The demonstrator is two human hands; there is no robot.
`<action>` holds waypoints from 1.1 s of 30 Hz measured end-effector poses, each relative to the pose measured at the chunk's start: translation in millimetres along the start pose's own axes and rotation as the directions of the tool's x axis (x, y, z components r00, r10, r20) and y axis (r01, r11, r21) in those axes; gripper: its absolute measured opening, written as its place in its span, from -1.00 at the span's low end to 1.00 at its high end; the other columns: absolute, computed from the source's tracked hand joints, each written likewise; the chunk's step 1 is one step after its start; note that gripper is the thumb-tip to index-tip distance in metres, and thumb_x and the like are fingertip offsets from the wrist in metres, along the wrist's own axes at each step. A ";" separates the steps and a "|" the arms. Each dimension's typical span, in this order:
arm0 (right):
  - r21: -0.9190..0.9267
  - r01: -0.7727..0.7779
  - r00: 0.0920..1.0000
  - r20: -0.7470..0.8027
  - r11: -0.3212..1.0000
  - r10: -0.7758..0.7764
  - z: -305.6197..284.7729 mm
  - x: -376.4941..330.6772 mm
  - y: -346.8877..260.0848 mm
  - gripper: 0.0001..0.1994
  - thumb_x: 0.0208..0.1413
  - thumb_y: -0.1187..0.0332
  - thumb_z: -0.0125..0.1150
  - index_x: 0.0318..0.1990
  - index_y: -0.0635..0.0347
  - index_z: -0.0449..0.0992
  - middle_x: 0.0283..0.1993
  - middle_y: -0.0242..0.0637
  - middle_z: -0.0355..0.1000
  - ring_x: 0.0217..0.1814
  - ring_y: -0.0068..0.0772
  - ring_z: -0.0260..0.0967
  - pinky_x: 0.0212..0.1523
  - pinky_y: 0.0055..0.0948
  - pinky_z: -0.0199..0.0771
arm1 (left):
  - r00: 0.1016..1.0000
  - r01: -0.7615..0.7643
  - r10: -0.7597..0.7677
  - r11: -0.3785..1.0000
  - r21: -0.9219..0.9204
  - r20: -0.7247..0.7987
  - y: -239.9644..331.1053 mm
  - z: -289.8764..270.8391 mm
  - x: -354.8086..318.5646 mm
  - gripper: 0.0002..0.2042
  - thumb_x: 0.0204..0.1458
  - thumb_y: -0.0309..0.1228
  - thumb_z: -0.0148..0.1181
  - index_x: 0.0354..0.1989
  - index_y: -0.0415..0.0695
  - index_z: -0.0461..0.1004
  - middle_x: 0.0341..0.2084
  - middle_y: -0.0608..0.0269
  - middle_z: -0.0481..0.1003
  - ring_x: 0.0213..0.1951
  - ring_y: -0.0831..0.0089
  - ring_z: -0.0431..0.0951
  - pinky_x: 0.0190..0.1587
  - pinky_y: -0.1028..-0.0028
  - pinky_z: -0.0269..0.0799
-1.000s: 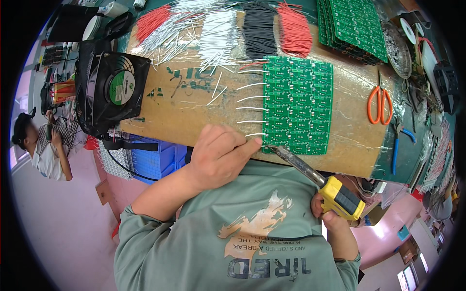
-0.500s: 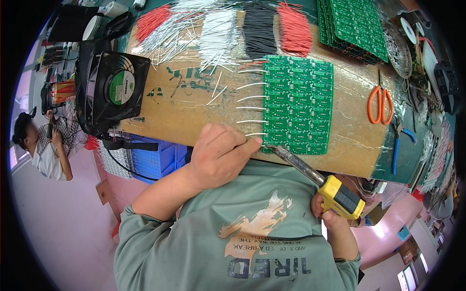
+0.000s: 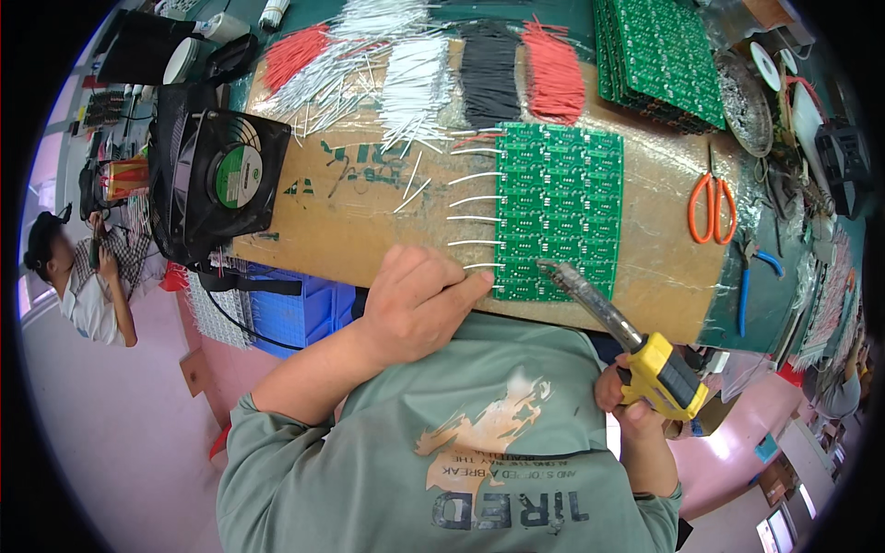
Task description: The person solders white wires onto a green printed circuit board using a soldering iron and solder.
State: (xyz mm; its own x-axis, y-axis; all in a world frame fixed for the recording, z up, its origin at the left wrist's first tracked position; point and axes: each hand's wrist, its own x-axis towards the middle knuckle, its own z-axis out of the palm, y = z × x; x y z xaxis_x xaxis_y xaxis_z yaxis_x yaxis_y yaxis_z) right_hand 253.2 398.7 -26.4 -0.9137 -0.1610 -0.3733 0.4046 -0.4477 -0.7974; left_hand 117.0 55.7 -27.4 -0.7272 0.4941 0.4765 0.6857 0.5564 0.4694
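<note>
A green circuit board panel (image 3: 562, 212) lies on the brown work board, and several white wires (image 3: 474, 219) stick out from its left edge. At the near end of that edge my left hand (image 3: 415, 300) is closed, thumb and forefinger pinched together; what lies between the fingertips is hidden. My right hand (image 3: 627, 401) is wrapped round the yellow handle of a soldering gun (image 3: 668, 373). Its dark barrel slants up to the left, and the tip is over the near part of the panel, apart from the wire ends.
Bundles of white wires (image 3: 415, 88), black wires (image 3: 490, 78) and red wires (image 3: 555, 74) lie beyond the panel. A black fan (image 3: 221, 175) stands at left. Stacked green panels (image 3: 654, 60), orange scissors (image 3: 712, 207) and blue-handled cutters (image 3: 745, 290) are at right. A person (image 3: 88, 276) sits far left.
The soldering gun's tip has moved from the panel's near left corner to the right, over the panel. My left hand stays pinched by the edge. The whole view has shifted slightly.
</note>
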 end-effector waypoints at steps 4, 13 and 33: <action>-0.019 0.144 0.985 -0.098 0.989 -0.145 -6.8 17.7 -14.3 -0.14 0.08 -0.04 0.67 0.37 0.33 0.39 -0.42 -0.40 0.36 -0.49 -0.47 0.31 -0.47 -0.41 0.31 | 1.000 -0.005 0.005 1.000 0.001 -0.004 0.1 0.5 1.3 -0.67 -0.07 -0.54 0.52 -0.06 -0.10 0.75 -0.33 0.38 0.50 -0.27 0.33 0.52 -0.26 0.28 0.26; -0.177 0.670 0.672 -0.266 0.721 -0.691 -63.1 83.3 -83.7 -0.33 0.38 0.09 0.32 0.45 0.36 0.29 -0.36 -0.39 0.36 -0.49 -0.51 0.29 -0.44 -0.48 0.34 | 1.000 0.012 -0.011 1.000 -0.021 0.011 -2.2 1.4 -2.1 -0.65 -0.05 -0.51 0.52 -0.02 -0.05 0.74 -0.31 0.39 0.54 -0.24 0.33 0.53 -0.21 0.26 0.28; -0.089 0.549 0.787 -0.280 0.831 -0.550 -54.5 99.6 -56.5 -0.32 0.41 0.01 0.26 0.47 0.33 0.28 -0.39 -0.38 0.31 -0.53 -0.51 0.25 -0.45 -0.40 0.32 | 0.975 0.168 -0.207 0.923 0.347 0.079 -58.1 -51.0 52.4 -0.70 -0.04 -0.30 0.59 -0.14 -0.05 0.70 -0.23 0.26 0.58 -0.10 0.17 0.59 -0.03 0.15 0.43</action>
State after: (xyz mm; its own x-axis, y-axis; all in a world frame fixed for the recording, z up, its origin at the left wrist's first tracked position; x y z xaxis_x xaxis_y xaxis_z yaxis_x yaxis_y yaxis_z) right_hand 141.5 455.9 -44.4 -0.9306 0.3658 0.0123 -0.1621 -0.3819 -0.9099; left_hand 40.7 15.2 8.2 -0.8536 0.4193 0.3091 0.4992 0.8281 0.2551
